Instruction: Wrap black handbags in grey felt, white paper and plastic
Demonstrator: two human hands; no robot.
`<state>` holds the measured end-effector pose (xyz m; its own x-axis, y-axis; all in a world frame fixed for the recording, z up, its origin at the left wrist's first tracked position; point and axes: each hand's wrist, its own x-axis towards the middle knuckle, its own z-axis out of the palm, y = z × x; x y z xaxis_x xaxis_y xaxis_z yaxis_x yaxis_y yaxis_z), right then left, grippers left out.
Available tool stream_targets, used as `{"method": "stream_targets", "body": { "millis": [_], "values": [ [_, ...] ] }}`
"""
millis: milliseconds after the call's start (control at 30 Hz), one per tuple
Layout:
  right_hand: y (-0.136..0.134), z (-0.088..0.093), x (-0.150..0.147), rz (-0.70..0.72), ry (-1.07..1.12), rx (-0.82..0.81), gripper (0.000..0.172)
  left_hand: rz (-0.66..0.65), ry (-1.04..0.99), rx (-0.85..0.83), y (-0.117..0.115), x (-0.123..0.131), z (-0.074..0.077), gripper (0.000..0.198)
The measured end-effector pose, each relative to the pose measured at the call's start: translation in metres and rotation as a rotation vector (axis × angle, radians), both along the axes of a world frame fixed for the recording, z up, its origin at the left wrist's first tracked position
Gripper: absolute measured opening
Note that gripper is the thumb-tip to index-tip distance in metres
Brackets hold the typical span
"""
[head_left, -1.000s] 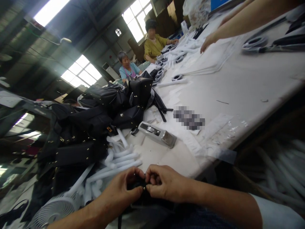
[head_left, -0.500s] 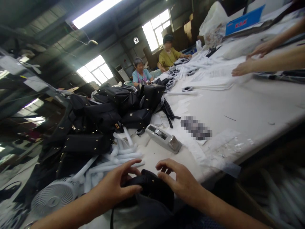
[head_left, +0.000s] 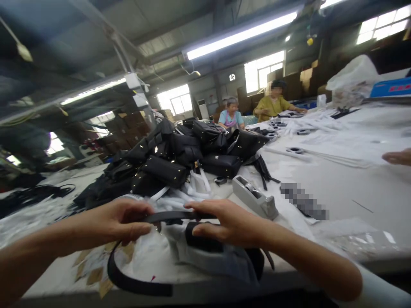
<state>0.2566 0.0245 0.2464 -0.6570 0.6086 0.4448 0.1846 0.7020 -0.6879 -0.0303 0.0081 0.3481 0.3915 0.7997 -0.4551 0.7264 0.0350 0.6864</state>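
A black strap (head_left: 175,216) runs between my two hands at the lower middle. My left hand (head_left: 135,220) has its fingers wrapped on the strap's left end, and a long loop of it hangs below. My right hand (head_left: 221,220) holds the strap's right part, over a black bag with grey lining (head_left: 208,256) near the table's front edge. A grey tape dispenser (head_left: 255,199) stands just beyond my right hand. Past it lies a large heap of black bags (head_left: 189,147) with metal studs.
White padding tubes (head_left: 192,190) lie before the heap. Across the white table (head_left: 340,179) sit two people (head_left: 231,117). At the right edge another person's hand (head_left: 398,157) shows, below a blue box (head_left: 390,87).
The view has swung left. My hands, spread over the bag before, now hold the strap stretched between them. The bag's grey lining shows more.
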Motion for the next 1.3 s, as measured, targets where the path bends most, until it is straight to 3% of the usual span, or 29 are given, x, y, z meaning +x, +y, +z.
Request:
{"method": "stream_targets", "body": {
  "millis": [100,233,367,467,533,600,700,767,800,900,1000,1133,1267,1300],
  "values": [
    [0.000,0.037,-0.042,0.092,-0.041,-0.044,0.046,0.134,-0.044,0.181,-0.026,-0.027,0.018,0.033],
    [0.002,0.076,-0.109,0.277,-0.125,-0.211,0.047,0.258,-0.071,0.363,-0.053,-0.068,0.028,0.041],
    [0.007,0.100,-0.167,0.426,-0.188,-0.339,0.055,0.432,-0.060,0.400,-0.079,-0.135,0.023,0.046],
    [0.013,0.106,-0.194,0.466,-0.227,-0.371,0.053,0.588,-0.020,0.475,-0.100,-0.193,0.009,0.048],
    [0.017,0.105,-0.206,0.475,-0.253,-0.393,0.050,0.674,-0.022,0.513,-0.109,-0.218,-0.006,0.046],
    [0.019,0.103,-0.219,0.494,-0.298,-0.439,0.050,0.658,-0.054,0.489,-0.109,-0.224,-0.023,0.044],
    [0.017,0.100,-0.240,0.555,-0.425,-0.518,0.053,0.438,-0.117,0.503,-0.094,-0.200,-0.047,0.033],
    [0.017,0.100,-0.250,0.537,-0.537,-0.488,0.054,0.240,-0.218,0.520,-0.079,-0.177,-0.060,0.020],
    [0.018,0.100,-0.251,0.503,-0.580,-0.452,0.053,0.200,-0.261,0.516,-0.072,-0.167,-0.066,0.017],
    [0.023,0.096,-0.237,0.409,-0.648,-0.404,0.047,0.240,-0.313,0.609,-0.052,-0.153,-0.082,0.015],
    [0.021,0.079,-0.206,0.341,-0.680,-0.429,0.036,0.245,-0.293,0.647,-0.032,-0.154,-0.108,0.023],
    [0.000,0.037,-0.163,0.084,-0.426,-0.622,0.034,0.348,-0.209,0.669,-0.003,-0.156,-0.172,0.034],
    [-0.024,-0.013,-0.131,-0.149,-0.074,-0.965,0.046,0.348,-0.017,0.574,0.012,-0.143,-0.253,0.010],
    [-0.030,-0.023,-0.126,-0.188,-0.023,-1.017,0.048,0.353,0.038,0.561,0.014,-0.138,-0.269,0.013]
  ]
}}
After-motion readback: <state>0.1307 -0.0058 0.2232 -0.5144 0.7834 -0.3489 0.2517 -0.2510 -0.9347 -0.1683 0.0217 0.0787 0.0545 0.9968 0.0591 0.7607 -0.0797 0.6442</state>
